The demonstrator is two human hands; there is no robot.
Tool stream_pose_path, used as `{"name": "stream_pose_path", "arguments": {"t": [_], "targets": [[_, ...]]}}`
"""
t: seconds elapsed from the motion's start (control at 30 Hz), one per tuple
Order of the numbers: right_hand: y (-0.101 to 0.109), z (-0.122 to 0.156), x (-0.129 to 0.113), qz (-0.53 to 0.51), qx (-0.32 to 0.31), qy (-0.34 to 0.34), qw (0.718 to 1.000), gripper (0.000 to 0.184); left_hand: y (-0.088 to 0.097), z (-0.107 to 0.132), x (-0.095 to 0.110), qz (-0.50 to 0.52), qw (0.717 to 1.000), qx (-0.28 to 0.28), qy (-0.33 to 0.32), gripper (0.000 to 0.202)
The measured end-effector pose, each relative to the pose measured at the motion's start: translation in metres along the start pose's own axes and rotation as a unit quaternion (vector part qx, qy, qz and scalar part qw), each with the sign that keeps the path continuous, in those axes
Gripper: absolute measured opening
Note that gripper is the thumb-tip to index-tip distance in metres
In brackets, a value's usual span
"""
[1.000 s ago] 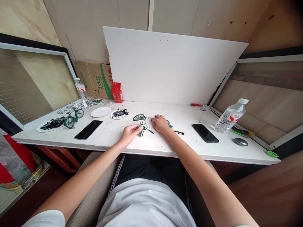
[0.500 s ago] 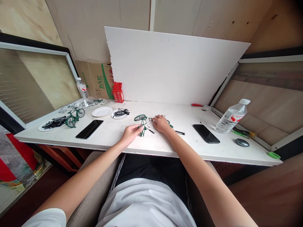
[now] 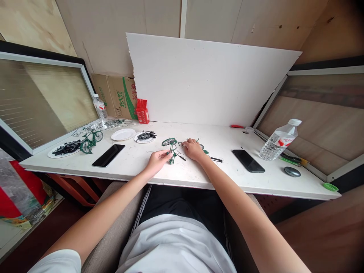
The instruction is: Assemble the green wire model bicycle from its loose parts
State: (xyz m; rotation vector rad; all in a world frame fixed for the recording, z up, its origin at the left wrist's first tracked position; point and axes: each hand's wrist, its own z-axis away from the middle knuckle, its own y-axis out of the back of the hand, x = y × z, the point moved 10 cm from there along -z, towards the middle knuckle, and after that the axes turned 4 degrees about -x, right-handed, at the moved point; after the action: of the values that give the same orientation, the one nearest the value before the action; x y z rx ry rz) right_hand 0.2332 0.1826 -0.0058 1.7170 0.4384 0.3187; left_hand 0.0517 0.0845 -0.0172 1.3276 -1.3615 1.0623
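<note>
Between the thumb and fingers of my left hand is a partly built green toy bicycle, a spoked wheel at its upper end. My right hand rests on the table to the right of it, fingers curled down among small parts; whatever they pinch is hidden. Beyond that hand a green wheel piece partly shows. A thin black stick-like part lies between the hands, and a black strip lies just right of my right wrist.
A whole green toy bicycle stands at the left beside a plate of black parts. Two more white plates, one bare, sit further back. Phones flank the work area; a water bottle and a dark oval object are at the right.
Both hands keep almost the same place and grip. The whole view has shifted very slightly.
</note>
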Motion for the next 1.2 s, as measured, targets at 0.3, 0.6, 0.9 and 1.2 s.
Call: {"name": "stream_pose_path", "arguments": {"t": [0.3,0.6,0.9,1.2], "targets": [[0.001,0.002,-0.001,-0.005,0.002,-0.005,1.000,0.043,-0.001,0.001,0.000,0.003,1.000,-0.004,-0.002,0.054],[0.006,0.004,-0.010,0.026,-0.005,0.009,1.000,0.043,-0.001,0.002,0.005,-0.005,1.000,-0.005,0.001,0.052],[0.010,0.006,-0.012,0.016,-0.005,0.012,1.000,0.041,0.000,0.001,0.003,-0.011,1.000,0.002,0.001,0.051],[0.017,0.005,-0.024,0.019,-0.013,0.036,0.999,0.042,0.000,0.001,0.002,-0.005,1.000,0.001,-0.002,0.052]]}}
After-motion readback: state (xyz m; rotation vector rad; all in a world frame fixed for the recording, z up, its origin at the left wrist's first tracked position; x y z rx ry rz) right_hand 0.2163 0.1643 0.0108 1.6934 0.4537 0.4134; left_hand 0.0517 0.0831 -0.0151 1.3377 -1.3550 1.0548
